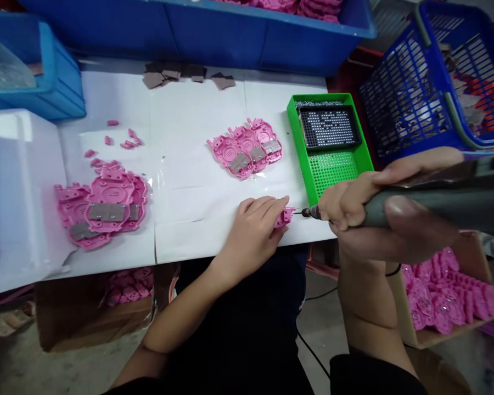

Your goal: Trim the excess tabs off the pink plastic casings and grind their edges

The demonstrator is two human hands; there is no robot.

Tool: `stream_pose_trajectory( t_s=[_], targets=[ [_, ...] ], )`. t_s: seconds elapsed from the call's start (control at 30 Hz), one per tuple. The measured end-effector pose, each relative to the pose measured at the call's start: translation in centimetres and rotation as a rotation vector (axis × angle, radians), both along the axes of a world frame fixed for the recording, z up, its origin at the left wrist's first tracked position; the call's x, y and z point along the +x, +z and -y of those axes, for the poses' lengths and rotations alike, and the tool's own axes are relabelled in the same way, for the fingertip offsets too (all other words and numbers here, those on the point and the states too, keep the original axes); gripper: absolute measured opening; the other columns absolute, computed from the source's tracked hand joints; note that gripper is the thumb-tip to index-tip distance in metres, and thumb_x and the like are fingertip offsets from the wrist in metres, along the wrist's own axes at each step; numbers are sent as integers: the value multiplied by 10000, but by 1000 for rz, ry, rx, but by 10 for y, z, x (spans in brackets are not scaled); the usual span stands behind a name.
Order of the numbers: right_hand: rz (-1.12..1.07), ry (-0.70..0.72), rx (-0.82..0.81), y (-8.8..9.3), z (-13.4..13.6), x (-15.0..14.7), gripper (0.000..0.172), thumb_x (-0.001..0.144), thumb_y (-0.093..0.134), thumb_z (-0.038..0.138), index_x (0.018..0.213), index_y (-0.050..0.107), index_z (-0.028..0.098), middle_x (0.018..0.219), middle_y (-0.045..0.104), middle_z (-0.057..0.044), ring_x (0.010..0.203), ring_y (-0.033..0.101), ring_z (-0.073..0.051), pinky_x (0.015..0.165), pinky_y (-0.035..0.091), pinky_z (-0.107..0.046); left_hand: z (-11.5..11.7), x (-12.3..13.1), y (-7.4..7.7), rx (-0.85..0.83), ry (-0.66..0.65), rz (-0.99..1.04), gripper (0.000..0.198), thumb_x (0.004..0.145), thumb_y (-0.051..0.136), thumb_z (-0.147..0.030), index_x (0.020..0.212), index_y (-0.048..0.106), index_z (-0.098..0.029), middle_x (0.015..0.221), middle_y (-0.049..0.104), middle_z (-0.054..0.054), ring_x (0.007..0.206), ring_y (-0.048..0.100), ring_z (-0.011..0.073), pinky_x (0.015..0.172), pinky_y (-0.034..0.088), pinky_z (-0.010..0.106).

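Head cam, L to R: white plastic bin (pixel 45 219) at far L edge, light-blue plastic crate (pixel 63 90) behind it w/ clear plastic tub (pixel 12 66) inside. On the white-covered desk (pixel 181 142), front L: overlapping pile of pink plastic shells (pixel 109 192) w/ flat grey plates on them, few small pink plastic pegs (pixel 112 123) scattered just behind. Below desk on that side, brown cardboard box (pixel 61 321) w/ more pink pcs. Along the back, thin grey-brown squares (pixel 154 80), some overlapping, in front of long blue plastic bin (pixel 222 41) holding pink pcs.

Ctr-R: L hand (pixel 253 227) near front edge of desk, grip closed round a pink plastic part (pixel 285 216), mostly hidden by fingers. Row of three overlapping pink shells w/ grey plates (pixel 247 145) lies behind that hand. Dark grey-green power screwdriver (pixel 432 206) comes in from R, bit aimed at part's R edge; can't tell if touching. R hand (pixel 349 200) has its grip wrapped round the tool. Behind it, bright-green plastic tray (pixel 294 131) w/ black perforated tray (pixel 307 140) inside. Far R: blue lattice basket (pixel 399 93) w/ mixed pcs; below, open cardboard box (pixel 409 329) w/ pink pcs.
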State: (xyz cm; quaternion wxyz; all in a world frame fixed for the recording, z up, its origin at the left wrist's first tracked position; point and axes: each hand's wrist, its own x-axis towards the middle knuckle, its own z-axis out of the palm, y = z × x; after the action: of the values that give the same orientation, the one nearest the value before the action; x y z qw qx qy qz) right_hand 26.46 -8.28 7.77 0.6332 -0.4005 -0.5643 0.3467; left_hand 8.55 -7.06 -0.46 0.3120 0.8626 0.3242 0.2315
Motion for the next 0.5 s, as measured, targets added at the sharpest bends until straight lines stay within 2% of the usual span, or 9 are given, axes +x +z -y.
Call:
stream_pose_trajectory(
  t_s=[0.07, 0.2, 0.33, 0.5],
  targets=[
    [-33, 61, 30, -7, -5, 0, 194, 846, 744, 334, 1014, 649, 352, 504, 485, 71, 314, 404, -153, 368, 390, -340, -2, 0, -1, -16, 7, 13, 456, 970, 676, -259, 1403, 553, -184, 1375, 694, 98, 1316, 607, 230, 1086, 409, 384],
    [-27, 38, 8, -13, -9, -6, 186, 844, 754, 336, 987, 636, 333, 509, 499, 70, 315, 403, -153, 395, 394, -351, -5, -2, -2, -34, 6, 24, 389, 955, 700, -247, 1329, 598, -207, 1347, 712, 68, 1301, 613, 222, 1079, 418, 388],
    [-61, 3, 54, -10, -13, -16, 160, 816, 729, 287, 938, 629, 315, 487, 476, 77, 289, 362, -142, 346, 357, -333, -6, -1, -2, -47, -21, 28, 272, 986, 660, -266, 1254, 639, -230, 1357, 713, 45, 1315, 604, 209, 1072, 424, 396],
    [-66, 32, -29, -2, -15, -17, 154, 809, 732, 290, 855, 585, 301, 490, 502, 79, 297, 395, -139, 329, 388, -305, -7, -1, -3, -40, -31, 1, 267, 990, 649, -269, 1255, 641, -232, 1370, 702, 70, 1333, 593, 229, 1075, 421, 417]
  ],
)
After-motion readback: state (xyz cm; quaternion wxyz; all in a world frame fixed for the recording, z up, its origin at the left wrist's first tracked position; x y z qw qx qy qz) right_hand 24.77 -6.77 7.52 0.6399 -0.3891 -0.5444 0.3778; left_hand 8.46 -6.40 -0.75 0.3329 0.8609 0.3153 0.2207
